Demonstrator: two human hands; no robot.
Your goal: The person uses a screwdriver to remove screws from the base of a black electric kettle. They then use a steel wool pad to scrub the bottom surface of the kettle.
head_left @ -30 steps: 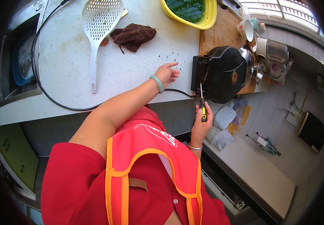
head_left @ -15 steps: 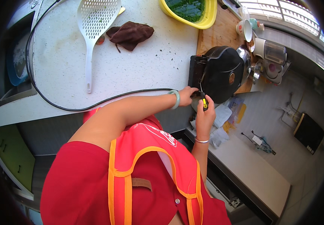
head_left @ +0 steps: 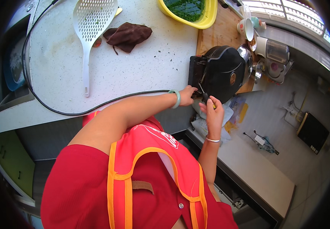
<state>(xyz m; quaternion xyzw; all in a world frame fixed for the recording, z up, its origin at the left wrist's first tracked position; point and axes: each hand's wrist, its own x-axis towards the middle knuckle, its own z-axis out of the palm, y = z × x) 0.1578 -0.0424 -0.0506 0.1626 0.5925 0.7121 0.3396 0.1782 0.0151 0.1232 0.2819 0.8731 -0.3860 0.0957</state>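
Black round appliance (head_left: 225, 72) is what we work on in the head view, at the front edge of the bench (head_left: 134, 72), beside or partly on a wooden board (head_left: 210, 40); we cannot tell which. Our right hand (head_left: 214, 110) is clamped on a screwdriver (head_left: 205, 97), its shaft slanting up to the appliance next to the hinge block (head_left: 196, 72). Our left hand (head_left: 188, 95) has its fingers at the block's lower corner, and we cannot tell whether they pinch anything. We judge the work with the tool to be under way, though exactly where the tip seats is too small to make out. The body looks whole and closed, its block attached, and a black cord (head_left: 149, 91) runs along the bench toward our left hand. We see no part taken off, and how much is left we cannot tell.
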